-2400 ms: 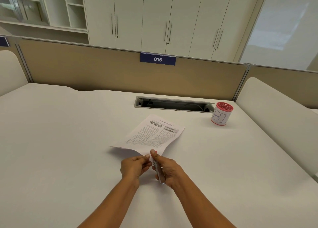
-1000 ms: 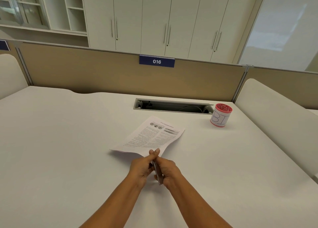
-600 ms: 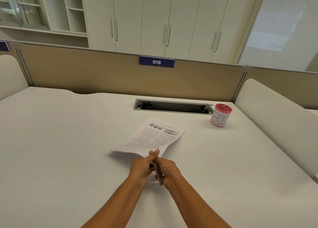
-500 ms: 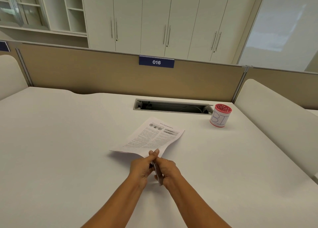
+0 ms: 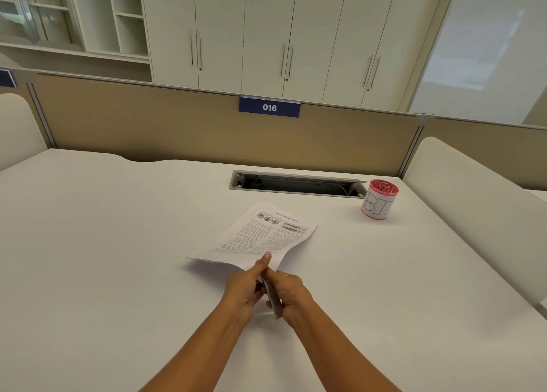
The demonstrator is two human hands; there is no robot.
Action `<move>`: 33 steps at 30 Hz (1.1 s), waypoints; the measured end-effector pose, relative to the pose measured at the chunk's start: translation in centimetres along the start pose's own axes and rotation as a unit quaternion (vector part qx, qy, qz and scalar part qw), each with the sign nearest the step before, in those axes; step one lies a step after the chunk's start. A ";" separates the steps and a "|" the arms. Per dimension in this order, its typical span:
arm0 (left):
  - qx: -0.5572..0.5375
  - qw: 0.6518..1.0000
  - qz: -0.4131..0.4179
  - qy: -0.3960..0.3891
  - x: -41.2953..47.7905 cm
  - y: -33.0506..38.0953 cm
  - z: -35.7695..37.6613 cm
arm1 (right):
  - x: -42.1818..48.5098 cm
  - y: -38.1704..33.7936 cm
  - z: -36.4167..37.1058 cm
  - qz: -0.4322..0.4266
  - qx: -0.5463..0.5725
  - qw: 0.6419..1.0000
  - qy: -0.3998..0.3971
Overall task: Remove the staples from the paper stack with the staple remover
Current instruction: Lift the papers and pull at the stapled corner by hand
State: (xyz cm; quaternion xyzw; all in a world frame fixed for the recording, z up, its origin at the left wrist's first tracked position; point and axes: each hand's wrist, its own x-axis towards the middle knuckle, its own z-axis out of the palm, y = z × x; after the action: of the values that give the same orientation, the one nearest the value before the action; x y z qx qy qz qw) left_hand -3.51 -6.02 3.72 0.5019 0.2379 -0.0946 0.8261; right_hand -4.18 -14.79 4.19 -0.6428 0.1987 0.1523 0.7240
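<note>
Whereas my hands sat slightly apart a couple of seconds ago, they are now pressed together over the near middle of the white desk [image 5: 103,243], with nothing changed in the last half second. My left hand [image 5: 242,291] pinches the near corner of the white printed paper stack [image 5: 260,238], one fingertip laid up on the sheet. My right hand [image 5: 291,295] curls its fingers round the slim dark staple remover [image 5: 271,300]. Its tip is hidden between my hands, and I can't make out any staple. Toward the desk's far right corner stands a red cup with a white label [image 5: 379,199], just beside the grey cable slot [image 5: 296,183].
</note>
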 end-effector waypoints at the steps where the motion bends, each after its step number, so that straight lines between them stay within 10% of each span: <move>1: 0.001 1.000 0.000 0.003 0.0 0.1 0.0 | 0.0 0.0 -0.1 -0.001 -0.004 1.000 -0.001; 33: -0.041 0.998 0.039 0.034 -0.2 1.2 -1.4 | 0.8 -1.0 -3.2 0.023 0.024 0.999 0.003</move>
State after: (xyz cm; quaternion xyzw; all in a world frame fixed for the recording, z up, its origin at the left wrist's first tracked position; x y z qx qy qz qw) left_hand -3.59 -4.22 4.21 0.4793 0.2501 -0.0354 0.8405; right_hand -3.29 -18.11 4.38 -0.6211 0.2192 0.1622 0.7347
